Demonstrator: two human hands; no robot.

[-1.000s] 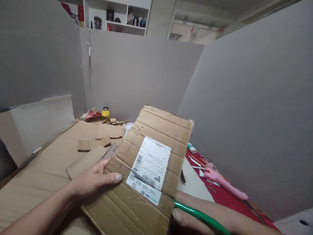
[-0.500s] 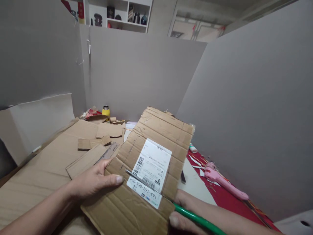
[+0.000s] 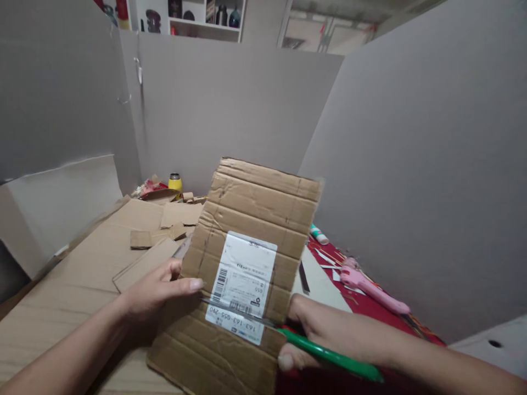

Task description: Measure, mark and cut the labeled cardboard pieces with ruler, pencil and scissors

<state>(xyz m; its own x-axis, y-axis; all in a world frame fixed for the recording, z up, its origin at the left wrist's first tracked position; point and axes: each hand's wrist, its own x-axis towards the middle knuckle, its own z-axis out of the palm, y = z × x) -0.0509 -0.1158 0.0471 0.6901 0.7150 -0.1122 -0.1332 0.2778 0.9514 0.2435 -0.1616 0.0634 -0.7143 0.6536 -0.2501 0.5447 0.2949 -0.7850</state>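
**Scissors mid-cut through labelled cardboard: hazards and grip**

Risk, as I judge it: my left hand steadies the cardboard piece with its thumb lying just left of the blade tip. If the scissors run on along their line, the tip could meet that thumb. The cut crosses the white label; its adhesive could drag the blades and pull the line off course. The far part of the piece stands tilted up and unsupported, so it could fold or tear at a crease.

Grip: my left hand is closed on the piece's left edge, thumb on top, fingers beneath. My right hand is closed round the green handles; the blades stand nearly shut in the cut. The piece is held above the worktop, in the near centre.
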